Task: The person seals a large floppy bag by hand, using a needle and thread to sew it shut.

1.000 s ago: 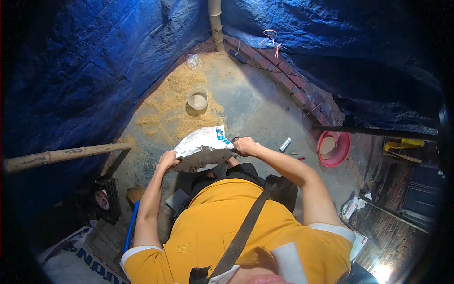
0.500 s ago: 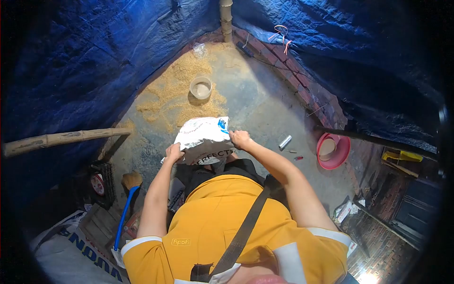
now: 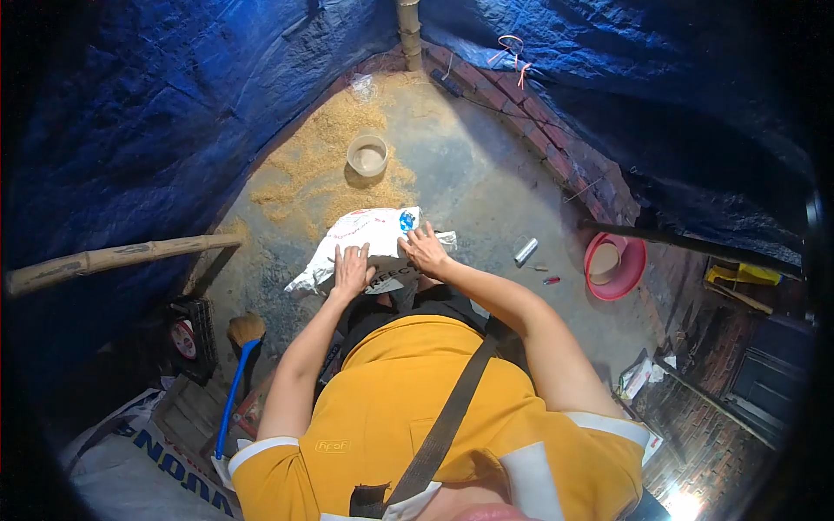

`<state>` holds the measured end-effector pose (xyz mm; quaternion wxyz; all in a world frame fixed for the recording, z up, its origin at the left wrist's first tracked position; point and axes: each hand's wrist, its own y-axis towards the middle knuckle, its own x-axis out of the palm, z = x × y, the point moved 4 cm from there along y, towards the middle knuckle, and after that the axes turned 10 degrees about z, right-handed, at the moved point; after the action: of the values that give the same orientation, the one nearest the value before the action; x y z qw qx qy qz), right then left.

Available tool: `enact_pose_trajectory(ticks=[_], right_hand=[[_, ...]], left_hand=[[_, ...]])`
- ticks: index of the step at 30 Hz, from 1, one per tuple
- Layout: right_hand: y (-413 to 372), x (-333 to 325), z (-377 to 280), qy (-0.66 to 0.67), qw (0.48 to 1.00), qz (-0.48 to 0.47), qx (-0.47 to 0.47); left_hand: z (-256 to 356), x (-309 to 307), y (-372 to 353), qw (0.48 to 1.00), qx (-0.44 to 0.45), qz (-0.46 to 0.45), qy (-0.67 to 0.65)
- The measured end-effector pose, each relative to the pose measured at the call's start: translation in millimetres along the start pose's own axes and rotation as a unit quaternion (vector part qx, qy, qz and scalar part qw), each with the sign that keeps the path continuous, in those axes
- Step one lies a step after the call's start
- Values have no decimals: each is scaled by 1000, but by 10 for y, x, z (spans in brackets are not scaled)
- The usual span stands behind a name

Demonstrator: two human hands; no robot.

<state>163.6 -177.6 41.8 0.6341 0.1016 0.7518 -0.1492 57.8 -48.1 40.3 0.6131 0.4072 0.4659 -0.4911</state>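
A white printed sack point(image 3: 360, 233) with dark lettering lies in front of my knees, its upper edge folded over. My left hand point(image 3: 353, 271) rests on the middle of the sack, fingers stretched out and apart. To its right, my right hand point(image 3: 424, 252) presses on the sack near a blue printed patch, with its fingers spread too. One corner of the sack sticks out past each hand. What is inside the sack is hidden.
A round clear tub point(image 3: 367, 156) stands among scattered yellow grain or husks point(image 3: 304, 165). To the right are a silver cylinder point(image 3: 526, 251) and a pink basin point(image 3: 627, 280). A blue-handled brush point(image 3: 233, 391) lies left. Bamboo poles point(image 3: 126, 260) and blue tarpaulin point(image 3: 174, 104) border the floor.
Both hands have moved inward from the ends of the sack's edge onto its middle, letting go of the edges. The sack's edge has folded down, and its corners now stick out.
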Motion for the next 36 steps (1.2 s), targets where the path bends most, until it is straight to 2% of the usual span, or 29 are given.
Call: enact_pose_trajectory(ticks=[2, 3, 4, 6, 9, 12, 13, 14, 16, 17, 20, 22, 24, 26, 27, 29, 32, 34, 36], right_hand=[[-3, 67, 6, -26, 999, -22, 7], [-19, 79, 1, -27, 999, -23, 3], [-50, 88, 15, -25, 999, -24, 17], [-109, 98, 59, -23, 999, -24, 29], [-174, 109, 117, -10, 998, -40, 51], [-216, 116, 165, 63, 989, -93, 94], [-224, 114, 147, 73, 994, -36, 76], [-213, 138, 148, 72, 994, -37, 75], [-195, 173, 99, 65, 989, -126, 50], [-187, 206, 108, 73, 987, -134, 56], [-172, 88, 92, 107, 984, -138, 35], [-141, -151, 66, 121, 984, -125, 39], [-102, -446, 55, 136, 983, -117, 44], [-53, -711, -18, 149, 984, -91, 24], [-19, -782, -25, 170, 983, -61, 23], [66, -719, -9, 162, 986, -45, 15], [163, -341, 60, 141, 989, -34, 2], [82, 272, 221, 145, 985, -85, 35], [8, 703, 126, 141, 976, -161, 41]], left_hand=[[-82, 290, 80, 980, -77, -165, -75], [-58, 246, 106, 992, -44, -93, -67], [-63, 255, 120, 992, -48, -92, -67], [-88, 323, 137, 981, -65, -151, -103], [-145, 282, 50, 973, -99, -170, -124], [-73, 133, 17, 974, -59, -202, -90], [-85, 187, 3, 972, -65, -211, -82], [-102, 254, -14, 972, -66, -211, -82], [-150, 334, -45, 965, -95, -232, -78], [-182, 360, -42, 965, -94, -232, -78], [-269, 179, 88, 966, -105, -213, -105], [-283, -11, 227, 955, -95, -255, -113], [-340, -140, 275, 960, -72, -246, -113], [-378, -387, 286, 966, -51, -222, -125], [-349, -624, 340, 960, -65, -239, -133], [-438, -614, 385, 963, -77, -224, -126], [-511, -192, 327, 963, -113, -212, -125], [-490, 388, 155, 957, -131, -222, -133], [-448, 666, -31, 952, -158, -230, -126]])
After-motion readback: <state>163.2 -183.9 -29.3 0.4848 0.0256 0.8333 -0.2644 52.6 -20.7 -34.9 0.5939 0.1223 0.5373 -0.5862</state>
